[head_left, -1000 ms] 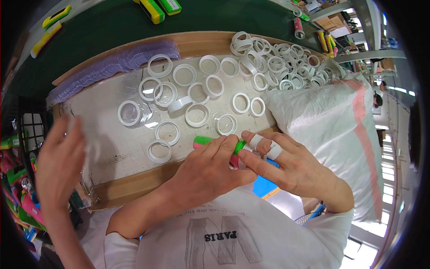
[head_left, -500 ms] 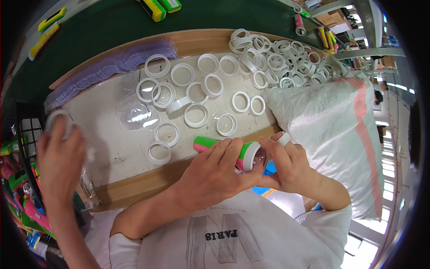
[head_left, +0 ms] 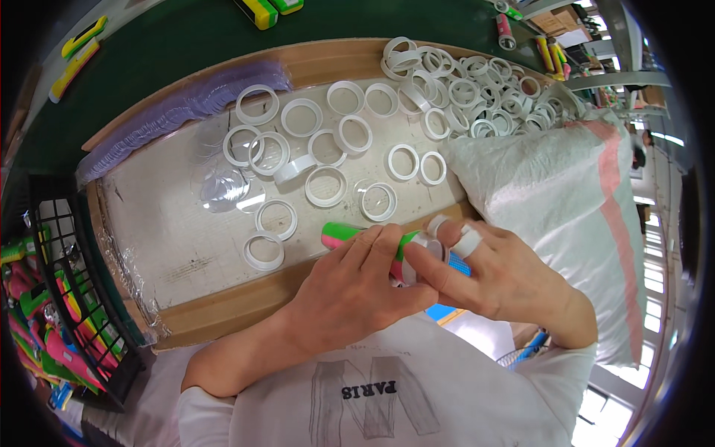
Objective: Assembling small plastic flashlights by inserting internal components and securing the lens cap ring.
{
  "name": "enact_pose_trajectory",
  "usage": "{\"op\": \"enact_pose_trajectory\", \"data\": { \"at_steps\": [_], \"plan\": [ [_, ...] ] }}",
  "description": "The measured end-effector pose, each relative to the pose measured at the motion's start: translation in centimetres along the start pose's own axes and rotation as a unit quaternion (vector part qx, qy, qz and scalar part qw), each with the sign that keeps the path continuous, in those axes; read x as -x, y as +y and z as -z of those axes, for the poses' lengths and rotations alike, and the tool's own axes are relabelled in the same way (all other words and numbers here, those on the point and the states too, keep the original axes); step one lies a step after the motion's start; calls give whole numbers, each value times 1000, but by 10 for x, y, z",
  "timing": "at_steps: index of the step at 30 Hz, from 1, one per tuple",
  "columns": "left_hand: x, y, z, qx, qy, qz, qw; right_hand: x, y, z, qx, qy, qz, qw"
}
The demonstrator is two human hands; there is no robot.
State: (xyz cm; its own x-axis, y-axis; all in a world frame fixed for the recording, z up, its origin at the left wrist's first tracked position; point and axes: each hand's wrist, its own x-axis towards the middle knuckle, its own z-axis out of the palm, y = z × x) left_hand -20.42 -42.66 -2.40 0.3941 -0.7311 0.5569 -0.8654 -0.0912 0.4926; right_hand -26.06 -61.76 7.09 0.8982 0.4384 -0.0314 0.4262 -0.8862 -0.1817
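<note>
Green-and-pink cylinder (head_left: 339, 235) gripped right here, clamped under the curled fingers of the left hand (head_left: 350, 283), its green-and-pink tail poking out past the knuckles on the far left side! Its pale front end is pointed toward the right hand (head_left: 488, 272), whose bent fingers are set against that end; whether it is firmly pinched there cannot be told, since the contact is partly hidden by the fingers. White tape (head_left: 468, 242) is wrapped on the right hand's fingers. Just beyond the left hand, a white ring (head_left: 378, 202) is laid over a clear disc, and two more rings are placed to its left, close by. Farther out from the left hand, a cluster of white rings (head_left: 325, 186) is scattered across the cardboard tray (head_left: 231, 302), with clear discs (head_left: 223, 188) spread to the cluster's left and a long purplish row of discs (head_left: 186, 104) lined along the far rim. Out beyond the right hand, a great heap of rings (head_left: 484, 100) is piled up, and nearer, to that hand's right, a white sack (head_left: 544, 186) is seen, striped in pink. Well left of the left hand, colourful pieces are held in a black basket (head_left: 53, 188).
</note>
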Motion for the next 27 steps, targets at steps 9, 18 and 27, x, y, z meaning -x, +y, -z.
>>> {"op": "enact_pose_trajectory", "data": {
  "at_steps": [9,18,27],
  "plan": [
    [-1,-3,-2,36,-3,34,999,-7,8,-1,4,8,39,999],
    [-14,-11,-3,56,12,73,996,-14,5,-30,43,120,-41,991],
    [-24,-43,-8,466,-177,329,802,-46,61,-34,-197,133,17,971]
  ]
}}
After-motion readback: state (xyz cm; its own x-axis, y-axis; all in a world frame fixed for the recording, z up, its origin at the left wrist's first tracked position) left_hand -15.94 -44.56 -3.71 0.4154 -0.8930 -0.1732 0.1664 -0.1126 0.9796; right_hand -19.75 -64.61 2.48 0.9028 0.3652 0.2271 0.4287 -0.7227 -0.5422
